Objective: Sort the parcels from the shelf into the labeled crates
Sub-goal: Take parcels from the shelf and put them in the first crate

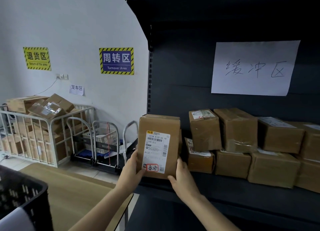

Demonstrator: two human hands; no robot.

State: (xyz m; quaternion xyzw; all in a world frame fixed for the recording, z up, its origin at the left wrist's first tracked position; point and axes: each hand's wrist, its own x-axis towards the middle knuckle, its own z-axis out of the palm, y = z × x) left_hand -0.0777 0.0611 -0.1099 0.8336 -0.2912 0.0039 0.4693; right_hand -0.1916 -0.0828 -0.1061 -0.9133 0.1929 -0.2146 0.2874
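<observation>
Left hand and right hand both grip the lower edges of a brown cardboard parcel with a white shipping label, held upright in front of the dark metal shelf, apparently for reading; next it likely needs carrying to the matching labelled crate.

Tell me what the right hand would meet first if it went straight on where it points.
The right hand points up and leftward, gripping the held parcel, so that box comes first. Past it, probably the shelf's back panel; depth is unclear.
</observation>
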